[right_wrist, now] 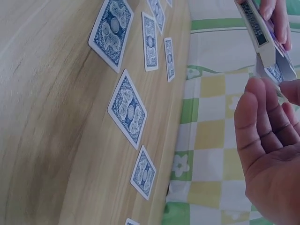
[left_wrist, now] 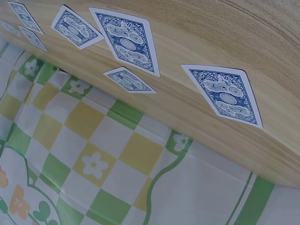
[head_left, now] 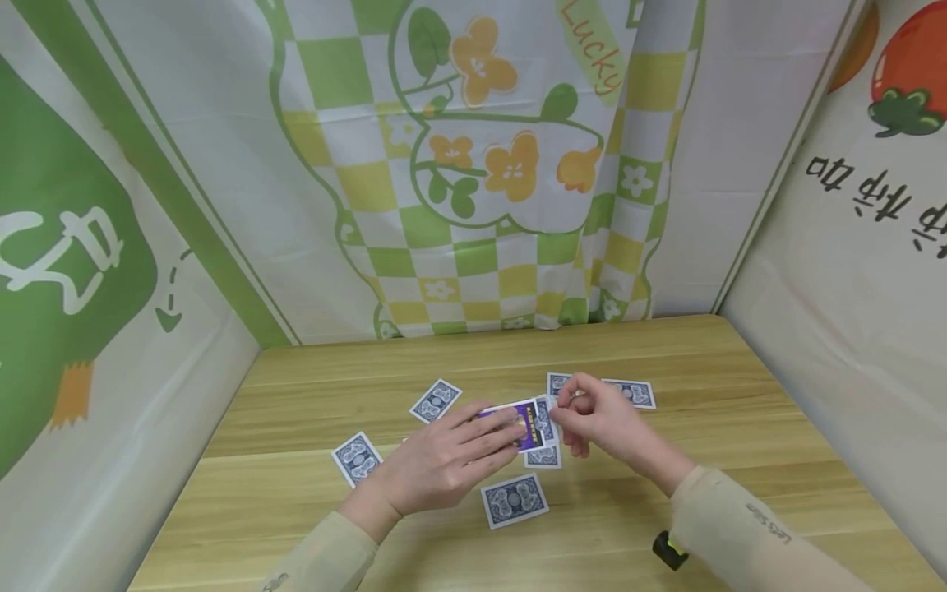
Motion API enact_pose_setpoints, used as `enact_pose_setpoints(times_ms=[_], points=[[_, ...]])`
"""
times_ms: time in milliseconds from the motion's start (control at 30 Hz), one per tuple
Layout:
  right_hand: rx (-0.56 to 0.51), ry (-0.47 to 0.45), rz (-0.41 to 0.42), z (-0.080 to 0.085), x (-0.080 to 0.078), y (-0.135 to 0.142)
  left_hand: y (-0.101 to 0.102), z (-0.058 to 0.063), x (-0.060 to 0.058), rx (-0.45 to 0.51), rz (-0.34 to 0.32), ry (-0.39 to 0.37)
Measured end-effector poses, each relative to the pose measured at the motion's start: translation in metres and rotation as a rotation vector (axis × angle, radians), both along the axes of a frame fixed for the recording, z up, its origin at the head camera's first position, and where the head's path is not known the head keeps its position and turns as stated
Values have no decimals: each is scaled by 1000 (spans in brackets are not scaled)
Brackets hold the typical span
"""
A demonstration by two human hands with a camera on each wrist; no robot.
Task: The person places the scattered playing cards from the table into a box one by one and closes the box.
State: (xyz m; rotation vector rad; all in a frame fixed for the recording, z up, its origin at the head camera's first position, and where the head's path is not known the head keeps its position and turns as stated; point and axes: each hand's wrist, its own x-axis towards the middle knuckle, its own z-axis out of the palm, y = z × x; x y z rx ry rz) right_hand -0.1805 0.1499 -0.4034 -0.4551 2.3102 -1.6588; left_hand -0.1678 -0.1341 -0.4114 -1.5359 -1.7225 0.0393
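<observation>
My left hand (head_left: 444, 460) holds a purple-fronted card box (head_left: 527, 423) just over the table, its fingers laid across the printed face. The box's open end points right, and a blue-backed playing card (head_left: 546, 421) shows there. My right hand (head_left: 602, 419) pinches at that end with thumb and fingertips; I cannot tell whether the flap is in the pinch too. In the right wrist view, the card box (right_wrist: 257, 35) is tilted, with its side flaps spread around the blue card back (right_wrist: 275, 72). The left wrist view does not include the left hand.
Several blue-backed cards lie scattered on the wooden table, including one card (head_left: 515, 500) in front, one card (head_left: 358, 459) at left and one card (head_left: 632, 394) at back right. A black object (head_left: 669, 549) is by the right sleeve. Printed curtains (head_left: 473, 263) enclose the table.
</observation>
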Motion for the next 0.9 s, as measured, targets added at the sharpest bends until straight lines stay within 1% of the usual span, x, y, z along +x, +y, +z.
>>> enact_pose_setpoints(times_ms=[167,333,533,633,800,900], points=[[37,30,-1,0,2,-4,1,0,0,-1,1,10],[53,36,-19,0,3,-6,1,0,0,-2,4,5],[119,56,-22,-1,2,-7,1,0,0,5,-1,8],[131,49,-18,-2,1,-6,-1,-1,0,-3,18,5],[98,28,-8,-3,0,-1,-8,-1,1,-17,70,-4],[94,41,8,-4,0,2,-13,-2,0,-17,82,-9]])
